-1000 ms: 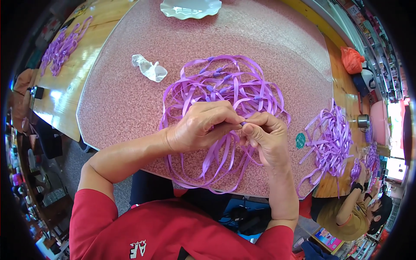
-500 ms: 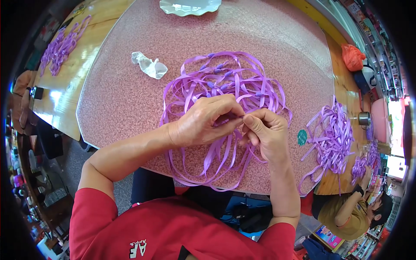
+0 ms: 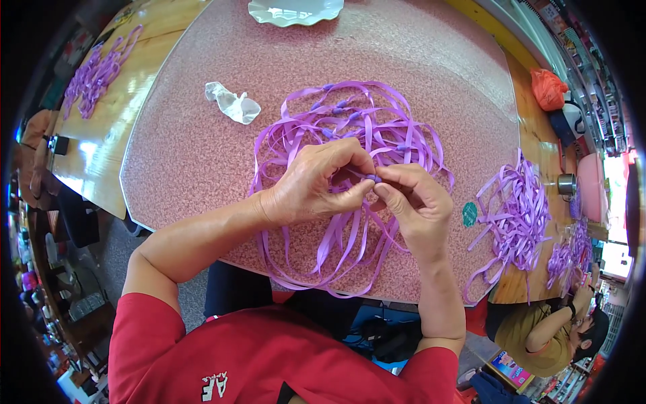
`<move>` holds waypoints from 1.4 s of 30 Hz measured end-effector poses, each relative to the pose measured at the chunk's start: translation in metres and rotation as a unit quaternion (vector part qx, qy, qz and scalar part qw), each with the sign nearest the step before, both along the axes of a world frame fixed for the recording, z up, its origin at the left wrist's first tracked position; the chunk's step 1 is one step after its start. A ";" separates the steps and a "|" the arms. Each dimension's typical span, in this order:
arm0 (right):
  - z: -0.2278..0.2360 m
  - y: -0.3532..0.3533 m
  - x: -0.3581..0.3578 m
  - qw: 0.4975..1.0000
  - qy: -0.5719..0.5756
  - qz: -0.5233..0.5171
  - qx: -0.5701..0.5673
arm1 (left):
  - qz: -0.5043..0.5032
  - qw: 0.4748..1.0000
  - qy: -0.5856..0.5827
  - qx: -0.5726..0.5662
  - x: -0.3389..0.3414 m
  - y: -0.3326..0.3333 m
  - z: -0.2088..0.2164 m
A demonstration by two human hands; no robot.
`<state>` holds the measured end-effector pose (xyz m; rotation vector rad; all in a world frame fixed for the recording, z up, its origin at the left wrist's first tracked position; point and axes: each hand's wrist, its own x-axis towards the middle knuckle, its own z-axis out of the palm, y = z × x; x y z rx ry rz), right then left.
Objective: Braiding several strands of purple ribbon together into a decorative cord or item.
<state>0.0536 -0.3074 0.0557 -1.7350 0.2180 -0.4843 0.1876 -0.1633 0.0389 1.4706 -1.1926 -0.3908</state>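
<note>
A loose tangle of purple ribbon [image 3: 350, 135] lies spread on the pink speckled tabletop [image 3: 175, 155], with small purple beads along some strands. My left hand [image 3: 316, 185] and my right hand [image 3: 414, 205] meet over the near side of the tangle. The fingertips of both pinch the same ribbon strand where a small purple bead [image 3: 371, 178] sits. Long loops of ribbon hang from my hands over the table's near edge.
A crumpled clear plastic wrapper [image 3: 232, 104] lies left of the tangle. A white scalloped dish [image 3: 296, 10] sits at the far edge. More purple ribbon is piled at the right [image 3: 515, 215] and far left [image 3: 97, 71]. A small green sticker [image 3: 469, 214] marks the table. Another person [image 3: 538, 333] sits lower right.
Both hands stay together over the ribbon. The fingertips have shifted slightly, working the strand and bead between them. The tangle has barely moved.
</note>
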 end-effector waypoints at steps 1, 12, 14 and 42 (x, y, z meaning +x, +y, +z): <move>-0.003 -0.002 -0.001 0.997 -0.031 0.009 -0.064 | -0.021 0.998 0.055 0.020 0.000 0.000 0.000; -0.006 -0.006 -0.001 0.981 -0.095 -0.006 -0.169 | -0.115 0.958 0.262 0.028 0.003 0.003 0.000; -0.007 -0.005 0.000 0.980 -0.098 -0.004 -0.171 | -0.114 0.955 0.273 0.037 0.002 0.003 -0.002; -0.001 0.004 0.000 0.964 -0.139 -0.007 -0.228 | -0.075 0.996 -0.048 -0.025 -0.001 0.001 -0.004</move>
